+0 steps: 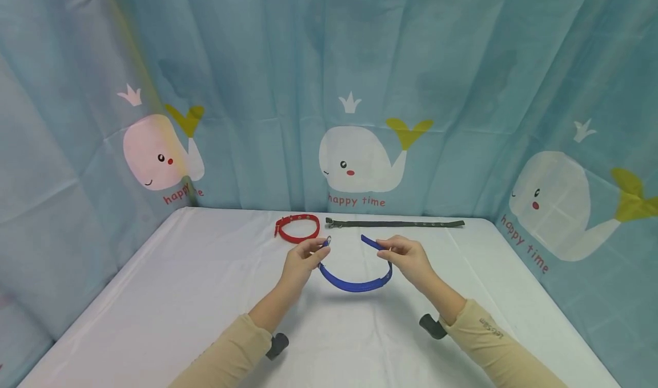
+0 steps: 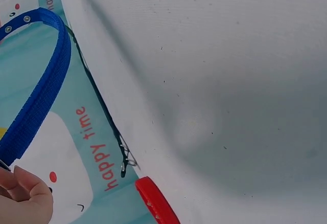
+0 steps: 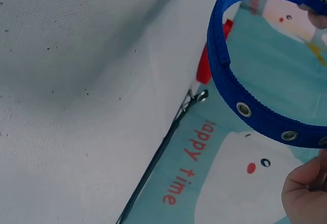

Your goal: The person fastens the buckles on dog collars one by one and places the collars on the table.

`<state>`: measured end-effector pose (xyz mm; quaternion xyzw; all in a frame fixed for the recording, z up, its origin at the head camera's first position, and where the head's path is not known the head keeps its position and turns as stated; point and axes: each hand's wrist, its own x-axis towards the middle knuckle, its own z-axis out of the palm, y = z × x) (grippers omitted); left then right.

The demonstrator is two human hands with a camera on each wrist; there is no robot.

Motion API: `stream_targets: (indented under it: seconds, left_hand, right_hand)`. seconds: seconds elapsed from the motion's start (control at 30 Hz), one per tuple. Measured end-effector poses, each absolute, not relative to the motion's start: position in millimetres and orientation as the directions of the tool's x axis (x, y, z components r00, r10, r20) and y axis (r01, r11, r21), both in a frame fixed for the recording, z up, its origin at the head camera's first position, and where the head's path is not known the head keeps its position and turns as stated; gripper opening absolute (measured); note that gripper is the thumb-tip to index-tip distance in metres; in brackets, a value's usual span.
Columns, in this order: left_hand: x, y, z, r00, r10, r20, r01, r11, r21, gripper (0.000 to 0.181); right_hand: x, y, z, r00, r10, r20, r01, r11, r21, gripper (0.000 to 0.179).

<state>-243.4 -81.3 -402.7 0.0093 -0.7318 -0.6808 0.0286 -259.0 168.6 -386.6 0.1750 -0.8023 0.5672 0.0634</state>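
Between my two hands a blue collar [image 1: 354,286] hangs in a wide curve above the white table. My left hand [image 1: 303,259] pinches its buckle end, where a bit of metal shows past the fingertips. With thumb and fingers, my right hand [image 1: 408,259] pinches the strap near its other end, the blue tip sticking out toward the left. The two ends are apart. Metal-ringed holes run along the blue collar [image 3: 230,83] in the right wrist view. In the left wrist view the left hand [image 2: 25,198] shows only partly, at the lower left corner.
A red collar [image 1: 299,240], closed into a loop, lies toward the back of the white table [image 1: 180,296]. To its right a dark green collar [image 1: 396,224] lies stretched out straight along the back edge. Behind the table hangs a blue curtain [image 1: 257,91] printed with whales.
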Motion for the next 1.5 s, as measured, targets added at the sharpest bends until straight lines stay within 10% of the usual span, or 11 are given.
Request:
stream_targets:
  seconds: [1.5]
  left_hand:
    - [-233.0, -63.4, -399.7, -0.979, 0.098, 0.179, 0.198, 0.237, 0.951, 0.032]
  right_hand:
    - [-253.9, 141.5, -388.5, -0.76, -0.412, 0.503, -0.622, 0.238, -0.745, 0.023]
